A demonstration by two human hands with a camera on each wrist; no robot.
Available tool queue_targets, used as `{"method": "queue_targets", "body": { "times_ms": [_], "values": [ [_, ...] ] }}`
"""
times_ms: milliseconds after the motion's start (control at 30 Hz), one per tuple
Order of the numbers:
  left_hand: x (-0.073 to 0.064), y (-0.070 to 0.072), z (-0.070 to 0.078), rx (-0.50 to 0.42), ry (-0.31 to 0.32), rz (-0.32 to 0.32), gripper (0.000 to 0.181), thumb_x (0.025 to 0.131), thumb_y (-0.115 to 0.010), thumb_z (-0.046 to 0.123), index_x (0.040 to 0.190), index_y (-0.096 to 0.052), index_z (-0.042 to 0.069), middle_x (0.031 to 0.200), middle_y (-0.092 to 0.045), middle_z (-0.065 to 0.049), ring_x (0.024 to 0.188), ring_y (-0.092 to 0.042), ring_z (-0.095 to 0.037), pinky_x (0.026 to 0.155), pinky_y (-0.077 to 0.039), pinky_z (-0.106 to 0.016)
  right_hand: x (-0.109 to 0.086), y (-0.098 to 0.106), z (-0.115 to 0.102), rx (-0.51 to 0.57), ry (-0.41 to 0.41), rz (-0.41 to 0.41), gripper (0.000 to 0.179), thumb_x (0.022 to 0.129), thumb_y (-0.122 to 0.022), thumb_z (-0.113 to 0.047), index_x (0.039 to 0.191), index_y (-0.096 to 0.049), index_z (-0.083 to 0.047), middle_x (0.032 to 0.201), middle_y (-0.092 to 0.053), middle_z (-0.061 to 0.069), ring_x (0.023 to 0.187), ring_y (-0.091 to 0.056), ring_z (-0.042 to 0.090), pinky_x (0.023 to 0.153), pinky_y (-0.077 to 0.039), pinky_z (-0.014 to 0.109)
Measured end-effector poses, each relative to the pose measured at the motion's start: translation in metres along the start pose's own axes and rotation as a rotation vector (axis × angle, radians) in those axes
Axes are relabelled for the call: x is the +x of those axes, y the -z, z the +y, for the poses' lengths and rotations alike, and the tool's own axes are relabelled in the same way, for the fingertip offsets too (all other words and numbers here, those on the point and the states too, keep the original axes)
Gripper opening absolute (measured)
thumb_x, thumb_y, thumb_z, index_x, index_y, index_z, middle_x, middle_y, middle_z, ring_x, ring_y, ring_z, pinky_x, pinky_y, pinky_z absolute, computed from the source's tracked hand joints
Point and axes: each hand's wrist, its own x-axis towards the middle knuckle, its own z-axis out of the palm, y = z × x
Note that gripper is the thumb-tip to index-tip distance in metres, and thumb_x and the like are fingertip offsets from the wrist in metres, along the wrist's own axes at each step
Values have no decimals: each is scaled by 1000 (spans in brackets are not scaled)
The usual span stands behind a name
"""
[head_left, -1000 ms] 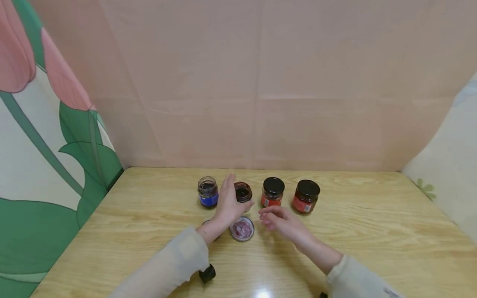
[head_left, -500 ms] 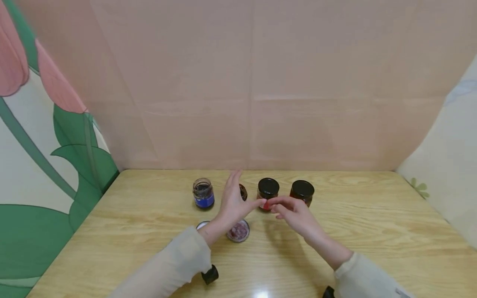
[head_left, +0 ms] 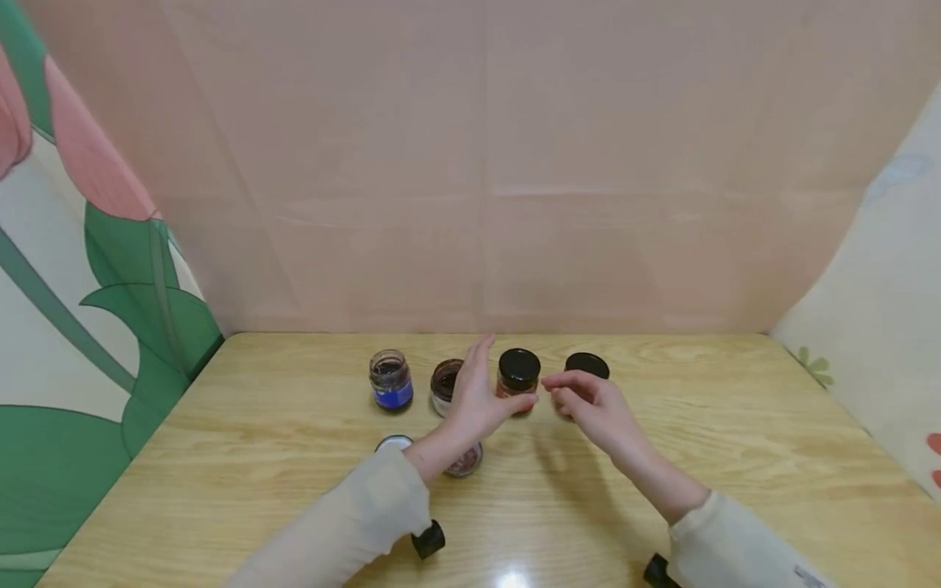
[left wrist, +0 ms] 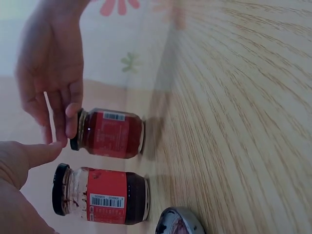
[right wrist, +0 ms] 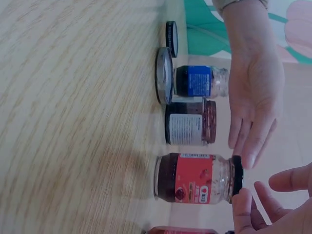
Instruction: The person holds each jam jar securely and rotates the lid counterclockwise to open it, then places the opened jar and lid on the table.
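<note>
My left hand (head_left: 478, 404), fingers extended and thumb spread, is at the left side of a red-labelled jar (head_left: 519, 371) with a black lid. In the right wrist view its fingertips are close to that lid; contact cannot be told. My right hand (head_left: 603, 416), fingers loosely bent, hovers to the jar's right and holds nothing. Behind it a second red-labelled jar (left wrist: 114, 134), also black-lidded, is partly hidden in the head view. Left of my left hand stand two lidless jars, one blue-labelled (head_left: 391, 382) and one white-labelled (right wrist: 185, 128), both with dark contents.
Two removed lids lie on the wooden table (head_left: 257, 457) in front of the lidless jars: a pale one (head_left: 395, 442) and a stained one (head_left: 465, 462), both partly covered by my left arm. A pinkish cloth (head_left: 353, 163) hangs behind the table.
My left hand has moved right, from the white-labelled jar to the nearer red-labelled one. My right hand has also shifted right and slightly farther from me. The head view has turned a little right.
</note>
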Motion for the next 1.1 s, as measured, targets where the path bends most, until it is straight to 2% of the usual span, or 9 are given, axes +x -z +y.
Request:
{"method": "queue_targets", "body": {
  "times_ms": [167, 367, 533, 633, 700, 900, 1100],
  "values": [
    [6, -9, 2, -21, -11, 4, 90, 77, -81, 23, 148, -29, 6, 149, -37, -17, 135, -38, -35, 109, -36, -49, 0, 7, 1, -16, -9, 24, 27, 98, -51, -11, 119, -62, 2, 120, -63, 19, 97, -62, 17, 75, -50, 17],
    [10, -17, -1, -23, 5, 18, 81, 80, -78, 15, 146, -33, 2, 146, -42, -19, 134, -41, -34, 110, -35, -47, -2, 11, 2, -34, -21, 41, 28, 98, -51, -13, 119, -62, 2, 118, -64, 19, 104, -61, 26, 76, -50, 20],
    [11, -28, -6, -11, 32, 31, 83, 79, -79, 17, 146, -32, 4, 145, -43, -19, 132, -43, -35, 108, -37, -48, -4, 14, 5, -51, -27, 56, 27, 97, -52, -13, 118, -63, 1, 114, -66, 18, 102, -61, 23, 80, -52, 27],
    [12, -36, -11, -2, 38, 33, 86, 76, -81, 17, 145, -32, 3, 139, -49, -21, 127, -48, -36, 104, -41, -48, -5, 15, 6, -53, -39, 64, 27, 97, -53, -14, 117, -64, 0, 114, -66, 17, 101, -61, 20, 81, -52, 27],
    [12, -41, -15, 5, 42, 18, 84, 74, -82, 14, 142, -35, 0, 131, -55, -22, 122, -53, -36, 102, -44, -46, -6, 16, 7, -55, -45, 67, 27, 97, -53, -14, 118, -64, 0, 114, -66, 17, 101, -61, 19, 81, -52, 27],
    [9, -48, -25, 15, 11, -15, 55, 74, -82, 13, 118, -50, 0, 111, -65, -17, 108, -62, -32, 95, -49, -42, -5, 17, 8, -57, -52, 62, 27, 97, -53, -15, 118, -63, -1, 116, -65, 17, 102, -61, 17, 82, -50, 26],
    [7, -46, -25, 12, 3, -13, 52, 74, -82, 13, 114, -51, 1, 108, -65, -17, 106, -62, -32, 95, -49, -43, -4, 16, 8, -63, -72, 50, 29, 98, -53, -17, 120, -63, -1, 119, -65, 16, 106, -60, 19, 83, -48, 24]
  ]
}}
